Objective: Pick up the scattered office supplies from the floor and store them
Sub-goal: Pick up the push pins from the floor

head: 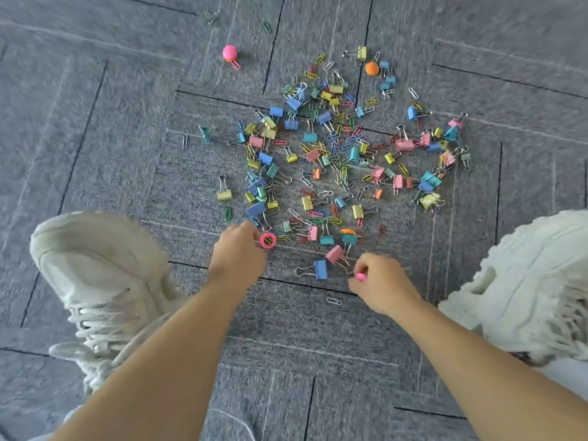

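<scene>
Barely begun: left hand point(237, 251) pinches a pink ring point(268, 240), right hand point(380, 283) grips a small pink piece point(360, 276); binder clips point(320, 269) cover the mid-frame carpet point(95, 128).

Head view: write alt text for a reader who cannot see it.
Two bare hands reach down to coloured binder clips and paper clips scattered on grey carpet: the left hand pinches a pink ring, the right hand grips a small pink piece. A white shoe stands on either side.
</scene>
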